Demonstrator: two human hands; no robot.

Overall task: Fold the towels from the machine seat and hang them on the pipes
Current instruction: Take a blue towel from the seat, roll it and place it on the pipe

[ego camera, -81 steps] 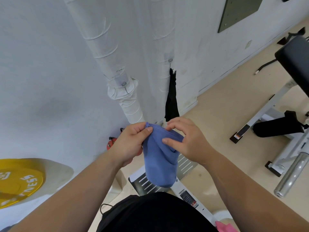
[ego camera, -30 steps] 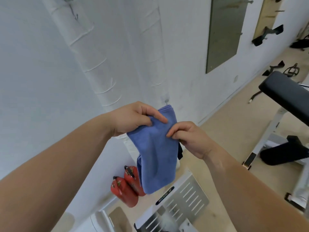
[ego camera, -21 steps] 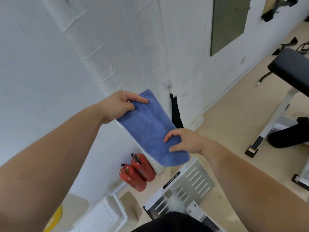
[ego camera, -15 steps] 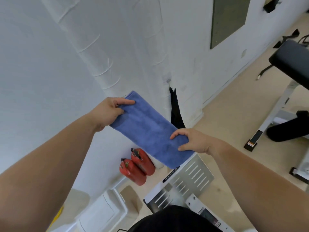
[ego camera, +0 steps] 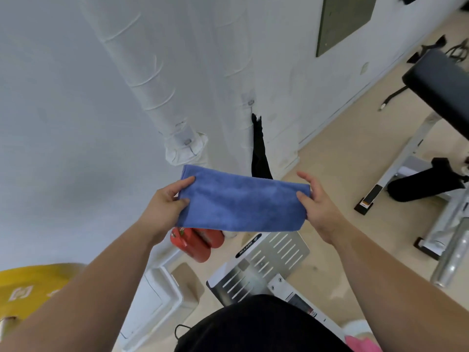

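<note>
The blue towel is off the seat and in the air, folded into a long band and stretched flat between both hands. The left hand grips its left end, thumb on the upper face and fingers curled beneath. The right hand pinches the right end, with the thumb pressed on the front and the other fingers reaching up behind the edge. Neither hand is free.

The towel's long axis runs straight from one hand to the other, roughly level, while the pipes stand beyond the hands against the wall, running up and down. So towel and pipes cross each other. The thick wrapped pipe ends in a bulged joint just past the left hand's end of the towel, so the left hand is nearer to it. The slimmer pipe, with a black cloth hanging at its side, lies beyond the middle of the towel, on the right hand's side of the joint.

The fold looks finished and hanging seems to be the step in hand. It likely means carrying the band forward and away from the body — whether there is a gap behind the pipes to pass an end through, I cannot tell.

Under the hands, two red extinguishers stand on the floor.
</note>
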